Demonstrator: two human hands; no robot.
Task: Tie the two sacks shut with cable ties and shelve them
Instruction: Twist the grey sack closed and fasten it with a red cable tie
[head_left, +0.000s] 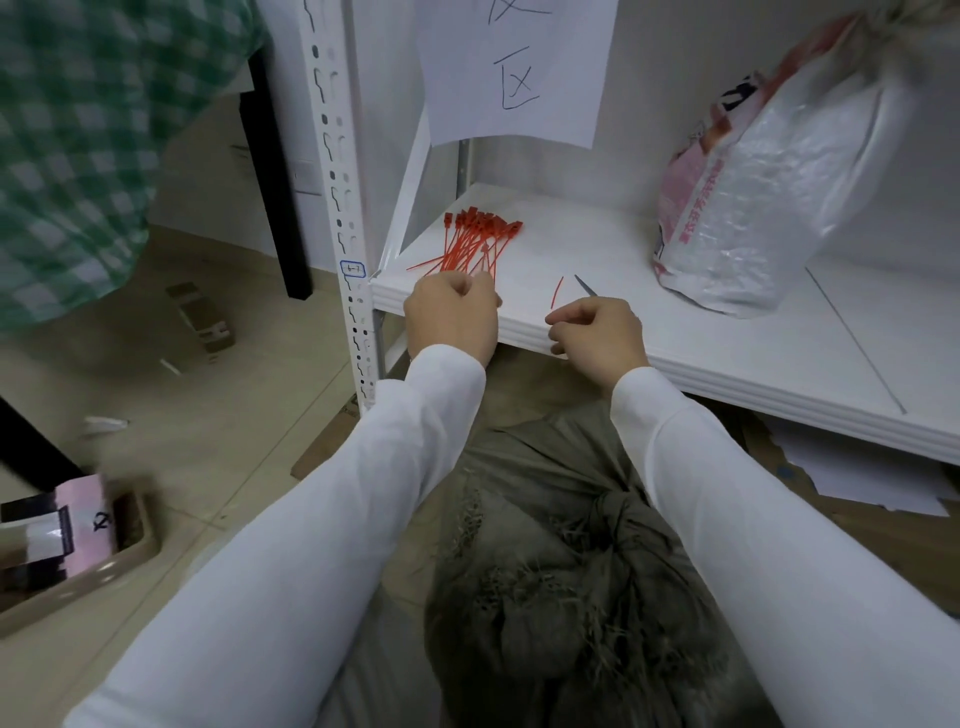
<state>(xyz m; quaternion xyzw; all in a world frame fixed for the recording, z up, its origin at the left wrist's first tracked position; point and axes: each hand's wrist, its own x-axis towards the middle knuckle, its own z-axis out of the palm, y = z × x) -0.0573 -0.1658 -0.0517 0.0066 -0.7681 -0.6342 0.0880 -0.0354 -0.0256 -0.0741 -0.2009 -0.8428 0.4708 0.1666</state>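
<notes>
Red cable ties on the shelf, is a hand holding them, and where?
The left hand curls over the tail ends of the red cable ties; its fingertips are hidden, so a grip cannot be confirmed.

White shelf (597, 244): bundle of red cable ties (475, 244) near front-left corner. Just right of it, one loose red strip (557, 292) and a grey blade tip (584, 286). White-and-pink sack (769, 208) stands upright toward the back right. Tiled floor (218, 426): grey-brown sack (561, 571) below the shelf's front edge, small cardboard box (202, 322) at left, tan tray (78, 582) at lower left.
</notes>
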